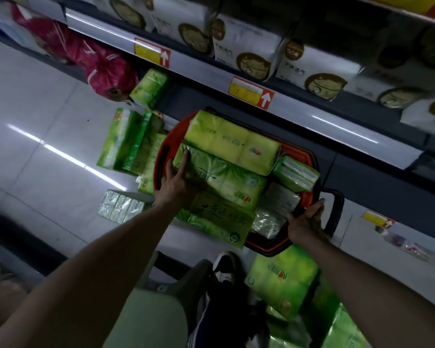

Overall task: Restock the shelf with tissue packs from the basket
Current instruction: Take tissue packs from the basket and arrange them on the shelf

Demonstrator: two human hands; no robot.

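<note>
The right hand (pixel 305 221) grips the rim of the red basket (pixel 161 156); the left hand (pixel 178 180) lies with fingers spread on a green tissue pack (pixel 224 177) heaped inside. Dragging it free could tip the yellow pack (pixel 232 143) leaning on it off toward the shelf (pixel 337 126).

The basket (pixel 164 146) is smooth red plastic with a dull sheen, and its handle (pixel 337 212) is matt black plastic. The tissue packs (pixel 231 144) in it are wrapped in glossy green plastic film that wrinkles at the ends and catches the light. A few clear-wrapped packs (pixel 274 209) have crinkled film with a silvery shine. The floor (pixel 35 109) is pale polished tile, mirroring strips of light. The shelf edge (pixel 337 124) is smooth glossy grey; whether metal or plastic cannot be told. Its price labels (pixel 246 90) look like matt paper. The pink bags (pixel 103 66) look crinkly and shiny.
</note>
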